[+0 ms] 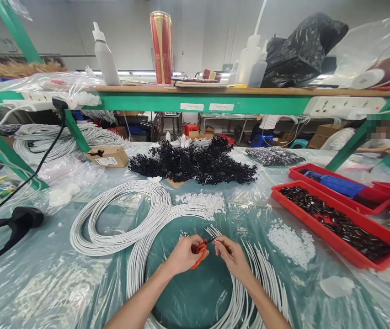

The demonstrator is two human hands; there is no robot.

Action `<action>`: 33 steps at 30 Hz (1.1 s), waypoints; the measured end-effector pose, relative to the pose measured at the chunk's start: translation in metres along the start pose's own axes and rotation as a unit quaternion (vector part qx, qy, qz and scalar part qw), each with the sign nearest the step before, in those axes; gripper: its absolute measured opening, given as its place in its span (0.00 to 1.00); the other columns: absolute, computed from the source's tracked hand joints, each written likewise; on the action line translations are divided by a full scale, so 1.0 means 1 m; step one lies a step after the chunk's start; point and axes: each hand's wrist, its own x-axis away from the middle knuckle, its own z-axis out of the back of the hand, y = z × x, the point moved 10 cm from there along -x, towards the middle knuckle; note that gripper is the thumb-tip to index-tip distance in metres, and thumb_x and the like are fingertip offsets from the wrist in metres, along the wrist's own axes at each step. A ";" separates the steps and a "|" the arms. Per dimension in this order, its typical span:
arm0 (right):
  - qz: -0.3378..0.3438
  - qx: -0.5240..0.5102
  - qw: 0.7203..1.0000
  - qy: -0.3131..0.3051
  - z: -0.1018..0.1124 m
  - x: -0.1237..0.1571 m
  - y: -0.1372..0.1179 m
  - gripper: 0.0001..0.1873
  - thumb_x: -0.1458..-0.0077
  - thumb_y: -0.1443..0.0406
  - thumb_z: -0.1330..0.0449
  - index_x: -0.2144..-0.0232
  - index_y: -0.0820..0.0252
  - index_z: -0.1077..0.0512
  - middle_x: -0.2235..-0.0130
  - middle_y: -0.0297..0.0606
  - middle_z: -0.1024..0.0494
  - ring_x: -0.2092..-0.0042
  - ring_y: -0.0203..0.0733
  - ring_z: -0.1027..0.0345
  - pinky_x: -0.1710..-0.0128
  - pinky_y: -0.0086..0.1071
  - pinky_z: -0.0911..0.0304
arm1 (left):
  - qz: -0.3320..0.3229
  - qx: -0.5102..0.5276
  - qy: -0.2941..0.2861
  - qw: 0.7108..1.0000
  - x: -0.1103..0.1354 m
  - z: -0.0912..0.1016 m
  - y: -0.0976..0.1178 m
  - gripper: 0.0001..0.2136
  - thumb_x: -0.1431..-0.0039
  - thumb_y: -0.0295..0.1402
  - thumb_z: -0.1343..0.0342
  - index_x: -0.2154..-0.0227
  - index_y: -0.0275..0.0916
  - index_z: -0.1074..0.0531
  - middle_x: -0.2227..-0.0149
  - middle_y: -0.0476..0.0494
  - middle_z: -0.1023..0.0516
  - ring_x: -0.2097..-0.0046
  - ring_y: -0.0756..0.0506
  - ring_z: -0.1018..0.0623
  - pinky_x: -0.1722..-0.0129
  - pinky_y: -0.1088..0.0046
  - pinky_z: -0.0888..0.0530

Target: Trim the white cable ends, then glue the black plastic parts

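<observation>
My left hand [188, 252] is closed around a pair of scissors with orange handles [200, 256], whose dark blades [210, 239] point toward my right hand. With thumb and fingertips pinched together, my right hand [231, 254] holds the end of a white cable [212, 231] close to the blades. Whether the blades touch it is too small to tell. Beneath both hands lies a big loop of white cables [139, 260], with many loose ends fanned out to the right [266, 269]. A second white cable coil [93, 228] rests at the left.
Black connector pieces [195, 160] are heaped at the back. Small white bits lie in piles [292, 242]. Red trays [362, 256], one with dark brown parts, stand at right. A green shelf beam [249, 104] crosses above. A black cord plug [26, 218] lies left. A person [344, 139] sits beyond.
</observation>
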 end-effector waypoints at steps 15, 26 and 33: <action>0.009 0.000 0.999 -0.031 -0.008 0.002 -0.007 0.29 0.30 0.44 0.49 0.74 0.59 0.32 0.77 0.33 0.33 0.76 0.34 0.46 0.76 0.28 0.51 | -0.007 -0.016 -0.017 1.000 0.003 -0.003 0.002 0.12 0.42 0.41 0.40 0.70 0.37 0.31 0.76 0.51 0.30 0.74 0.51 0.36 0.73 0.74 0.42; 0.060 0.059 0.996 0.012 -0.002 0.007 -0.023 0.21 0.29 0.56 0.47 0.72 0.60 0.31 0.75 0.33 0.31 0.76 0.34 0.43 0.75 0.29 0.48 | -0.011 0.020 -0.061 0.998 0.004 -0.013 0.000 0.15 0.40 0.45 0.42 0.69 0.37 0.31 0.76 0.49 0.27 0.73 0.50 0.32 0.74 0.75 0.40; 0.123 0.102 0.986 0.057 0.000 0.013 -0.035 0.14 0.30 0.62 0.47 0.70 0.58 0.31 0.71 0.36 0.28 0.72 0.37 0.36 0.71 0.29 0.44 | -0.017 -0.006 -0.037 0.999 0.005 -0.010 0.003 0.16 0.40 0.46 0.41 0.69 0.37 0.32 0.74 0.51 0.30 0.72 0.51 0.36 0.72 0.75 0.42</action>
